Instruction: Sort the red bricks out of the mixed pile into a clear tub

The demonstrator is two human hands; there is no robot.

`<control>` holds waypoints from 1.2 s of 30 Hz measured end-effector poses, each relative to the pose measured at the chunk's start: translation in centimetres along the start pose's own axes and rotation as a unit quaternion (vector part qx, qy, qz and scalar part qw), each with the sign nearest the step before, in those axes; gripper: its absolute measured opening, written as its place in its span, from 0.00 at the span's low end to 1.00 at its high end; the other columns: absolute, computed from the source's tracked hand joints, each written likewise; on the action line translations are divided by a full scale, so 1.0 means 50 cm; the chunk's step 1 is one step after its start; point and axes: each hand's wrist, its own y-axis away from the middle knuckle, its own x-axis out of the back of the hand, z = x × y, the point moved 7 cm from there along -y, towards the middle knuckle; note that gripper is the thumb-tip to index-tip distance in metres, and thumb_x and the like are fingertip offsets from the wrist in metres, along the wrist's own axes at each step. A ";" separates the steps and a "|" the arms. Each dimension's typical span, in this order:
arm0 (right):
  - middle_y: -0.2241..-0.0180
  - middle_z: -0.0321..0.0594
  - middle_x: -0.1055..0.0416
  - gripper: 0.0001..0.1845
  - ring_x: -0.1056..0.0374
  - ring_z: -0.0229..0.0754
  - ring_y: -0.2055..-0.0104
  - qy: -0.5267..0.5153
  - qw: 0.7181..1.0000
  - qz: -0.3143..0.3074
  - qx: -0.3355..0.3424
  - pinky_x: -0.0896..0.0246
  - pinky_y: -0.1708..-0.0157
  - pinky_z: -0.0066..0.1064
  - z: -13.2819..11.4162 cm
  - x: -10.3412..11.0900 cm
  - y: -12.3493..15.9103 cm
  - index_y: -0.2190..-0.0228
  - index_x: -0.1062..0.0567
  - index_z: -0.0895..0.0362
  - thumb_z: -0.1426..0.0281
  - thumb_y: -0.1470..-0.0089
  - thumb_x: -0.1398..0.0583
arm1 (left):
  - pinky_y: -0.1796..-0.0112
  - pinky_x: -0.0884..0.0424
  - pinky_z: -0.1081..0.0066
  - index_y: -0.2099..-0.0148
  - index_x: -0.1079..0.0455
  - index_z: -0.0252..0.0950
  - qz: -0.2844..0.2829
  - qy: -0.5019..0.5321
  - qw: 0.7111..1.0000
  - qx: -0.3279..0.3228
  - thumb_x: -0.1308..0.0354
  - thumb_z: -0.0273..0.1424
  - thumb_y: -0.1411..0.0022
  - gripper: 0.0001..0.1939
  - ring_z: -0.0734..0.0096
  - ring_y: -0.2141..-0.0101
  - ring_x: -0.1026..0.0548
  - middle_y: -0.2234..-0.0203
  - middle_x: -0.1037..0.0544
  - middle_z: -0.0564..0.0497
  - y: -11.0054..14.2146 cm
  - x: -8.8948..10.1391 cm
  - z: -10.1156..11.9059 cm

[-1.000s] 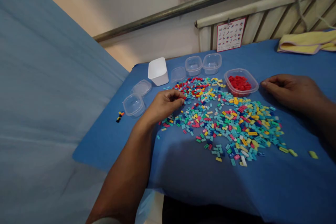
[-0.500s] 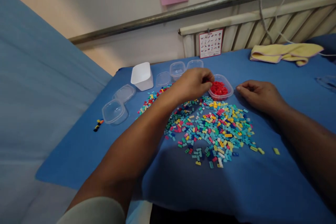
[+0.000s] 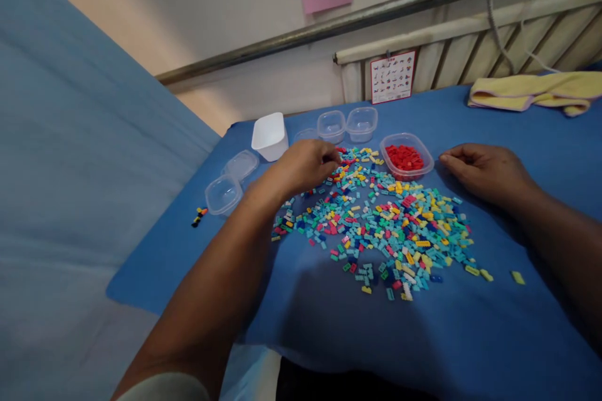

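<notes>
A wide heap of small coloured bricks [image 3: 380,219] lies on the blue cloth [image 3: 423,338]. My left hand [image 3: 305,166] rests at the heap's far left edge, its fingers curled into a pinch among the red bricks; whatever it holds is hidden. A clear tub of red bricks [image 3: 407,155] stands at the heap's far side. Just right of that tub, my right hand [image 3: 484,169] lies on the cloth with its fingers curled under, palm down.
A white cup [image 3: 269,136], several empty clear tubs [image 3: 347,124] and clear lids [image 3: 239,165] line the far left. A few stacked bricks [image 3: 200,217] lie near the left edge. A yellow towel [image 3: 536,91] is at the back right, before a radiator [image 3: 470,50].
My left hand has drawn back from the tub of red bricks to the heap's far left edge. The right hand has stayed in place. The view has shifted slightly.
</notes>
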 end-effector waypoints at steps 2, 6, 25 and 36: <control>0.64 0.42 0.15 0.28 0.22 0.52 0.62 0.008 1.000 -0.002 -0.004 0.37 0.63 0.40 0.001 0.000 -0.001 0.57 0.13 0.52 0.46 0.42 0.41 | 0.62 0.34 0.65 0.56 0.17 0.38 -0.027 -0.043 0.998 0.040 0.40 0.29 0.31 0.09 0.65 0.66 0.23 0.63 0.15 0.48 0.040 -0.019 -0.044; 0.65 0.41 0.15 0.29 0.22 0.53 0.61 0.023 0.999 -0.008 -0.020 0.37 0.63 0.41 0.000 0.003 0.000 0.58 0.14 0.52 0.45 0.44 0.41 | 0.64 0.36 0.65 0.55 0.17 0.39 -0.036 -0.107 0.990 0.088 0.41 0.28 0.32 0.10 0.62 0.62 0.22 0.59 0.14 0.47 0.086 -0.054 -0.107; 0.70 0.39 0.17 0.31 0.22 0.56 0.64 0.025 0.998 0.005 -0.060 0.36 0.63 0.44 -0.015 0.014 0.015 0.64 0.14 0.48 0.40 0.56 0.42 | 0.58 0.28 0.61 0.54 0.20 0.39 -0.030 -0.106 0.991 0.072 0.43 0.32 0.30 0.10 0.56 0.53 0.20 0.53 0.18 0.45 0.135 -0.076 -0.091; 0.69 0.41 0.17 0.30 0.23 0.56 0.65 0.039 0.997 0.002 -0.060 0.37 0.64 0.44 -0.024 0.015 0.013 0.63 0.15 0.48 0.42 0.54 0.43 | 0.56 0.26 0.59 0.47 0.21 0.38 -0.018 -0.069 0.997 -0.012 0.49 0.28 0.28 0.17 0.54 0.51 0.19 0.50 0.17 0.44 0.084 -0.129 -0.015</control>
